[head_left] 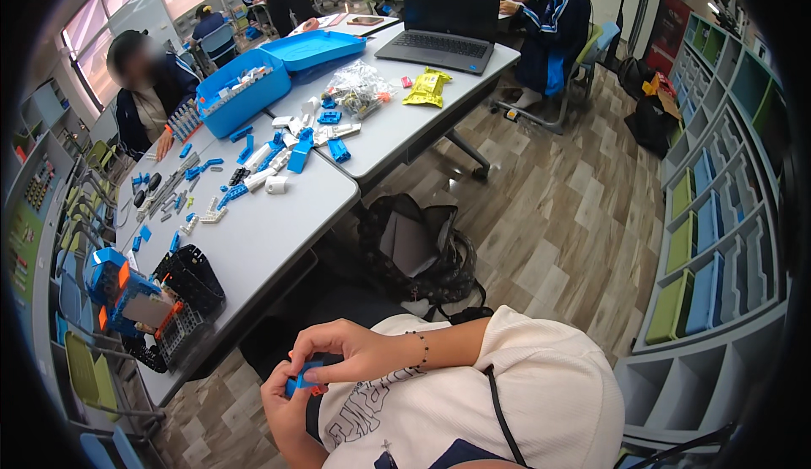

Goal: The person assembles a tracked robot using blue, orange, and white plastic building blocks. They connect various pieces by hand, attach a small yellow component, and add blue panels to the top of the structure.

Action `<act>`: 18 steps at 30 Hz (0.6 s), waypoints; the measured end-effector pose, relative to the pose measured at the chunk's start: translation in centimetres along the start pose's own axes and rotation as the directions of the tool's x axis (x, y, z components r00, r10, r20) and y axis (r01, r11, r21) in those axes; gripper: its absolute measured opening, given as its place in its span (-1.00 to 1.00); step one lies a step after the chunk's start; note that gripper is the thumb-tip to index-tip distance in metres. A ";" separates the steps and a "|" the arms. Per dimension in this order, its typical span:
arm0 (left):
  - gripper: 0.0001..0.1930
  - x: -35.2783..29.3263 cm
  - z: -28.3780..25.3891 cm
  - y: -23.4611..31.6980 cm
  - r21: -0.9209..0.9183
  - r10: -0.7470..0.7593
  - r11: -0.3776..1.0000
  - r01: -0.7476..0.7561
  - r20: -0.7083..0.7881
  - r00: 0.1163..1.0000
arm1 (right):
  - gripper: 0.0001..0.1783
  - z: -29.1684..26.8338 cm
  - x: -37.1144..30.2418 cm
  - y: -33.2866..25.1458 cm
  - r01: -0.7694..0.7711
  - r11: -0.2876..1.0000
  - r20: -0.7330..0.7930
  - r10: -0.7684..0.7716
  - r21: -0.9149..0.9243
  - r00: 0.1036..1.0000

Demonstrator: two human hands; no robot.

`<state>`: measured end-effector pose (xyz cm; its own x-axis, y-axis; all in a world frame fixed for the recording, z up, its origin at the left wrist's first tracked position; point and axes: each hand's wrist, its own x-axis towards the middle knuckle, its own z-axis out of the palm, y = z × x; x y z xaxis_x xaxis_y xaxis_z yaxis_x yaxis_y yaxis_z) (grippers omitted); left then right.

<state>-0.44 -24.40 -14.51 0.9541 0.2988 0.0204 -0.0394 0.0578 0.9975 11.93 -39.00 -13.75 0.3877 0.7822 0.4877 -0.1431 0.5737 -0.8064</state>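
Observation:
Close to my body, off the table's near edge, both hands are closed on a small blue building-brick piece (306,376) with some red or orange showing below it. My left hand (283,406) grips it from below and the left. From above and the right, my right hand (342,352) pinches it with thumb and fingers, partly hiding it. Nearest on the table stands a built model (127,292) in blue, orange and white, with a black and grey frame (193,279) next to it. Loose blue, white and grey bricks (274,152) lie scattered farther back.
A blue parts box (245,110) and its lid (317,48) sit beyond the bricks. Nearby are a clear bag of parts (359,89), a yellow packet (428,87) and a laptop (443,26). A backpack (418,245) stands on the floor; a person (152,89) sits across the table.

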 end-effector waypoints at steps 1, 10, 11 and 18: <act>-0.83 0.0 0.1 -0.1 0.015 0.003 1.000 -0.003 0.000 1.000 | -0.84 0.0 0.0 0.0 0.001 1.000 0.005 -0.001 0.004 1.000; -0.81 -0.2 0.0 -0.2 0.012 0.021 1.000 -0.020 -0.083 0.996 | -0.85 -0.4 -0.1 -0.6 -0.082 0.996 -0.035 0.082 0.019 0.996; -0.77 -0.2 0.0 -0.3 0.024 0.020 1.000 -0.018 -0.097 0.995 | -0.84 -0.6 0.0 -0.7 -0.086 0.996 -0.040 0.085 -0.015 0.996; -0.79 -0.2 0.1 0.5 0.015 0.031 0.999 -0.030 -0.120 0.992 | -0.81 -1.1 0.0 -0.6 -0.056 0.998 -0.081 0.056 0.002 0.995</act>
<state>-0.65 -24.54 -14.03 0.9097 0.4130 0.0432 -0.0631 0.0347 0.9974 12.99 -39.58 -13.63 0.4518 0.7910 0.4126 -0.1668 0.5293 -0.8319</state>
